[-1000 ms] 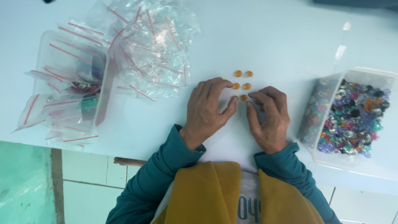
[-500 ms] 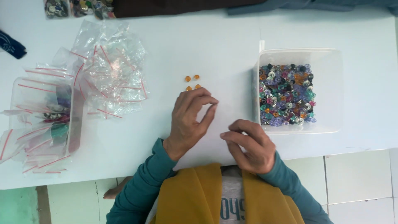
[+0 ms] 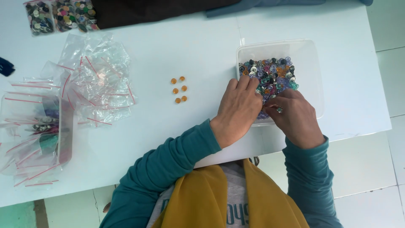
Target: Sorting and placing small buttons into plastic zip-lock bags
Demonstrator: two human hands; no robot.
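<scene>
We see both hands in clear tub [image 3: 310,55] of mixed buttons [image 3: 270,71] (right of table): left hand [image 3: 238,110] fingers together, pressing; right hand [image 3: 295,118] grip unclear. Six orange buttons [image 3: 179,90] lie apart; bag pile [image 3: 90,80] far left.

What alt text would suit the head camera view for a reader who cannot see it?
A person's left hand and right hand dig into a clear tub of mixed coloured beads on a white table. Six orange beads lie beside empty zip bags.
</scene>
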